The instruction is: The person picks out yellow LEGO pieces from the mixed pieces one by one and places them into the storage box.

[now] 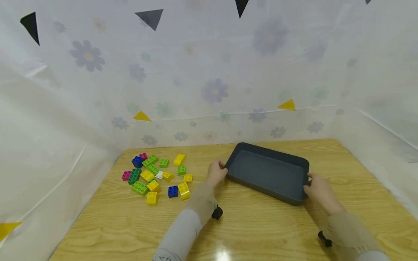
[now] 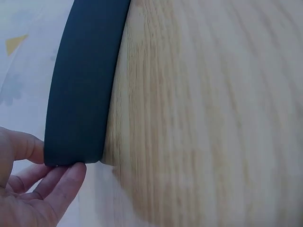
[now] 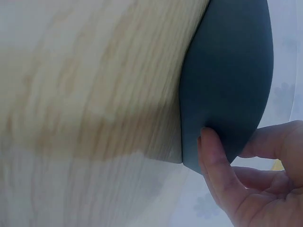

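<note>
A dark grey rectangular tray (image 1: 266,172) sits at a slant on the right half of the table. My left hand (image 1: 217,173) holds its left end, thumb at the rim and fingertips against the outer wall, as the left wrist view shows. At the opposite end, my right hand (image 1: 321,192) grips the near right corner. In the right wrist view one finger (image 3: 215,161) lies along the tray's outside wall while the thumb reaches over the rim. Nothing lies inside the tray.
Loose toy building bricks are scattered on the left of the wooden table (image 1: 254,232), among them a blue brick (image 1: 173,191), a yellow brick (image 1: 184,191) and a dark green brick (image 1: 134,176). Flower-patterned white sheeting (image 1: 196,72) encloses the back and sides.
</note>
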Demonstrator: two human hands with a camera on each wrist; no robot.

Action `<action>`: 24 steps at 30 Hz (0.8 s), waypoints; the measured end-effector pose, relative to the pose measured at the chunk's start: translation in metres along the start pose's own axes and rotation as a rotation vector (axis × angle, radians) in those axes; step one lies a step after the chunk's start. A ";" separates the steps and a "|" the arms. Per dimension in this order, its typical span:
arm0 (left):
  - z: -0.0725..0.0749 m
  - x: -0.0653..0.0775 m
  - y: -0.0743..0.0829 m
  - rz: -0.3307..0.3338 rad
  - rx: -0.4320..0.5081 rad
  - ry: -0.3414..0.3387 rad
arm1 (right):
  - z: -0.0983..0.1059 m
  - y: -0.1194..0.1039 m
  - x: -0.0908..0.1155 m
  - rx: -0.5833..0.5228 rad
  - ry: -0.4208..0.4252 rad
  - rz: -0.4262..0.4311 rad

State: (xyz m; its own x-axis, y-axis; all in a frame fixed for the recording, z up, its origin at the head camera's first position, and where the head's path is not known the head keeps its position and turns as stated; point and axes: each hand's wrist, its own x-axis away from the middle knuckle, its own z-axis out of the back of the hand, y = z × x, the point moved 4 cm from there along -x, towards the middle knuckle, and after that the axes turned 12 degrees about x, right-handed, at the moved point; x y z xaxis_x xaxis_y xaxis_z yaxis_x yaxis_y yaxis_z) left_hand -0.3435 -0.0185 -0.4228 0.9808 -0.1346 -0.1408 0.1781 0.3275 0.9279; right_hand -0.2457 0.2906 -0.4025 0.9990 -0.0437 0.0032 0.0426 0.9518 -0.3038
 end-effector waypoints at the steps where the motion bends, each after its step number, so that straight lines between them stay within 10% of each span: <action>1: 0.002 0.002 0.001 -0.010 -0.004 0.005 | 0.000 0.000 -0.001 0.003 0.000 0.004; 24: 0.043 0.048 -0.008 0.094 -0.026 0.064 | -0.013 -0.028 -0.027 -0.096 -0.040 0.155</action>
State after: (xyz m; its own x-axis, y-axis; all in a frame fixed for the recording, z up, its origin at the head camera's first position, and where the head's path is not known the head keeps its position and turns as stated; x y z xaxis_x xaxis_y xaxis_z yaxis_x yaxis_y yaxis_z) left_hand -0.3007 -0.0676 -0.4222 0.9962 -0.0429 -0.0764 0.0868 0.3603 0.9288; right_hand -0.2744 0.2608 -0.4067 0.9932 0.1154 -0.0130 -0.1111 0.9126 -0.3936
